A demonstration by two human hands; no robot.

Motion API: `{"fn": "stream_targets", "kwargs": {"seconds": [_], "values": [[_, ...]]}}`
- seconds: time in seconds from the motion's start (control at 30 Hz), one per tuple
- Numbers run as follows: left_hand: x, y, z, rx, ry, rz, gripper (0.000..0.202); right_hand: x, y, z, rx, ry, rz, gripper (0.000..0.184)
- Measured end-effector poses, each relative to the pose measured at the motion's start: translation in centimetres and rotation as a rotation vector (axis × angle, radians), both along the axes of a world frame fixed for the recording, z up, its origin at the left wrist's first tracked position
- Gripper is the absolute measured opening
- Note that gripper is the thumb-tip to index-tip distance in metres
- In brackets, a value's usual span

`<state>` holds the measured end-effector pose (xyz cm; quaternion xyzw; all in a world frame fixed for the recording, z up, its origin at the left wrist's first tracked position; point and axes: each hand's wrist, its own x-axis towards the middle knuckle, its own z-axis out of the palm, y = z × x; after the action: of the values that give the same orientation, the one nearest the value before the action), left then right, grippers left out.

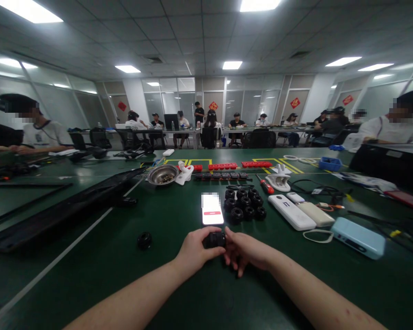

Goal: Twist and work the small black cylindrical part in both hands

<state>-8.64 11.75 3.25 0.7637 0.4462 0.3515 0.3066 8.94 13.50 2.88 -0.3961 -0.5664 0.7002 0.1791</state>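
Both hands meet on one small black round part. The left hand closes its fingers on the part's left side, and the right hand grips the right side, so the part sits between the two hands, just above the green table near its front edge. Just behind the part lies a phone with a lit screen, beside a cluster of similar black parts. One more black part lies alone to the left.
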Motion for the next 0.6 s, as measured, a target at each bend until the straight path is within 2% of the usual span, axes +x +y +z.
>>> {"fn": "stream_targets", "kwargs": {"seconds": [0.1, 0.27, 0.4, 0.6], "values": [[0.08, -0.12, 0.13, -0.007, 0.012, -0.016, 0.038, -0.07, 0.07, -0.27, -0.01, -0.032, 0.007, 0.057], [0.01, 0.18, -0.16, -0.055, 0.054, 0.002, 0.042, 0.09, 0.12, -0.21, 0.042, -0.019, -0.034, 0.036], [0.05, 0.34, -0.34, -0.053, 0.025, 0.035, 0.04, 0.08, 0.06, 0.11, 0.052, -0.022, -0.049, 0.034], [0.12, 0.12, -0.07, -0.023, 0.026, -0.009, 0.04, -0.16, 0.19, -0.38, 0.005, -0.108, -0.026, 0.057]]}}
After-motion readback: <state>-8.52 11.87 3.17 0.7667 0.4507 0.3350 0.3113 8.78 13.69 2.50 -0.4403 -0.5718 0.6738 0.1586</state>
